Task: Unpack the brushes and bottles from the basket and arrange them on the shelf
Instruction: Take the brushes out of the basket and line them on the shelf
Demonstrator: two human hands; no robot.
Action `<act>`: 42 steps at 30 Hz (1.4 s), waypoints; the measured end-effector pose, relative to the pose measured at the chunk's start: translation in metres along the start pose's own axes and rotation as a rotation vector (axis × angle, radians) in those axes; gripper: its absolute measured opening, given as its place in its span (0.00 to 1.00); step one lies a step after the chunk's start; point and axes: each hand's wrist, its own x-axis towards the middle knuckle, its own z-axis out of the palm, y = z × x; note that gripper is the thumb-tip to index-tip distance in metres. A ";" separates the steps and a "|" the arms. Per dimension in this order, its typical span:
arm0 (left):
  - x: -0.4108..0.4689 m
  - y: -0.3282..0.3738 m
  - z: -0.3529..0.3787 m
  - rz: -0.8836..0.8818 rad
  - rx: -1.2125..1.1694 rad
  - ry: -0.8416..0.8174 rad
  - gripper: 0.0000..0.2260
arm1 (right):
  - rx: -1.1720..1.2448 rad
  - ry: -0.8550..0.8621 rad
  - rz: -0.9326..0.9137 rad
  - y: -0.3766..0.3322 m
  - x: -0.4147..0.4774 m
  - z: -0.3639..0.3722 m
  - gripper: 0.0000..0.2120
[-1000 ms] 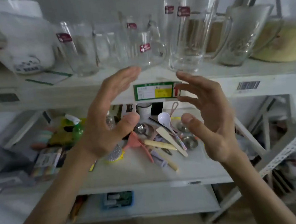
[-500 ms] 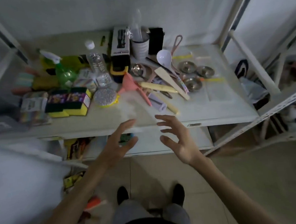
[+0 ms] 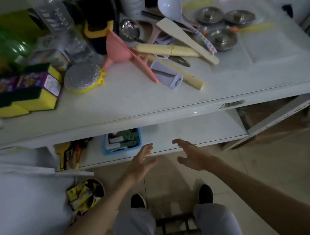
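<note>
Seen from above: left hand [image 3: 142,164] and right hand [image 3: 191,156], both empty, fingers loosely spread and slightly curled, palms facing each other, held apart in front of the lower shelf [image 3: 188,133] of a white rack. Just beyond the left fingertips, on that lower shelf, a blue basket [image 3: 105,150] with green and white brush handles lying inside. On the upper shelf [image 3: 131,100], a clear plastic bottle [image 3: 59,19] and a green spray bottle [image 3: 7,41] at far left, packed sponges [image 3: 24,91] and a steel scourer [image 3: 82,77] in front of them, a pink funnel [image 3: 120,48], wooden spatula [image 3: 185,40], white ladle [image 3: 170,4] and three steel strainers [image 3: 220,37] toward the right. Below, grey trousers and black shoes [image 3: 205,193] on a tiled floor.
</note>
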 end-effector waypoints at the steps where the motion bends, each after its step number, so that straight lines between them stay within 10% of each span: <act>1: 0.019 -0.009 0.000 0.024 -0.004 0.034 0.29 | -0.046 0.012 0.007 0.015 0.018 0.002 0.29; 12: 0.231 -0.084 0.017 0.551 -0.327 0.288 0.26 | 0.368 0.560 -0.278 0.138 0.220 0.046 0.28; 20: 0.233 -0.111 0.035 0.747 -0.300 0.334 0.27 | 0.386 0.709 -0.557 0.139 0.231 0.055 0.26; 34: 0.110 -0.147 0.043 0.525 -0.214 0.487 0.17 | 0.271 0.655 -0.508 0.066 0.140 0.121 0.18; 42: 0.122 -0.155 -0.034 0.233 -0.040 0.836 0.04 | 0.095 0.534 -0.427 0.046 0.206 0.133 0.10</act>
